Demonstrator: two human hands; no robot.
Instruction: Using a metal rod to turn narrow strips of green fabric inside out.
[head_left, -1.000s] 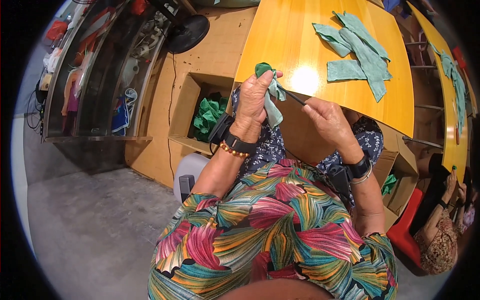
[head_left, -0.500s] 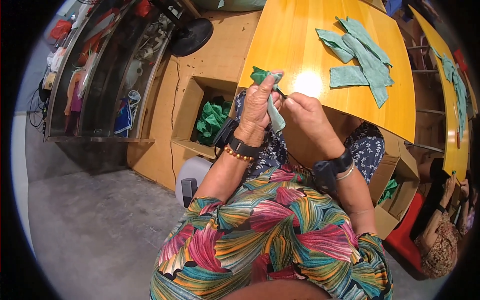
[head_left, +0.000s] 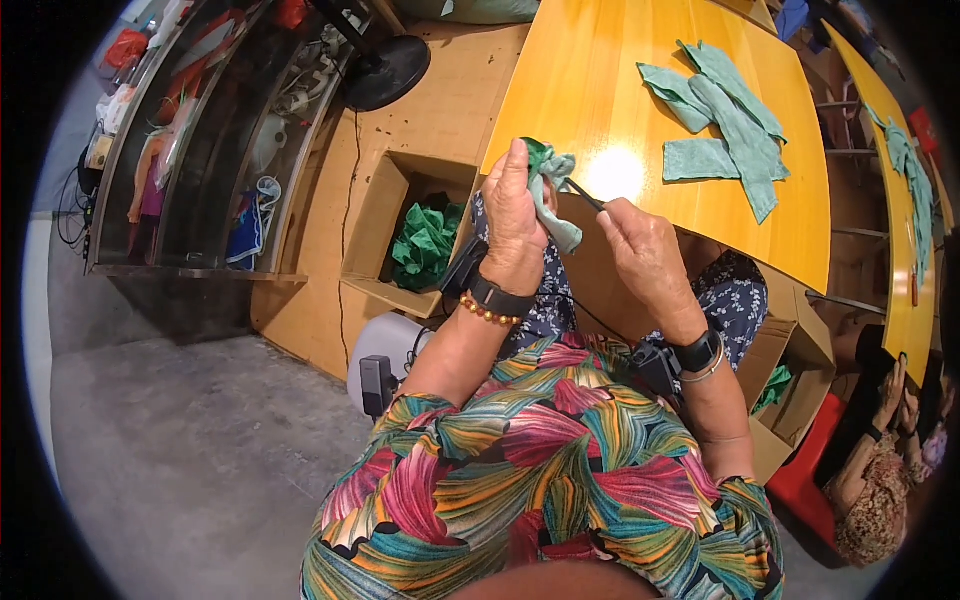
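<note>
My left hand (head_left: 514, 218), thumb upright, holds a crumpled piece of green fabric (head_left: 562, 232) at the near edge of the yellow table. Darker green shows at its top, and a paler green end hangs down. A thin dark rod-like tool (head_left: 586, 196) is gripped in my right hand (head_left: 648, 252). Its far tip meets the fabric, where folds hide the end; I cannot make out its exact kind. Several pale green strips of fabric (head_left: 735, 135) lie overlapping on the table to the right.
Below the yellow table (head_left: 560, 70) on the left, a cardboard box (head_left: 380, 215) contains dark green fabric. Another box (head_left: 800, 330) with green fabric stands at the right. A shelf rack (head_left: 180, 262) fills the far left. Another person's hands (head_left: 895, 395) are at a second table.
My right hand has drawn slightly away to the right, and more of the dark tool shows. The left hand has loosened from a tight pinch, with the fabric fuller beside it.
</note>
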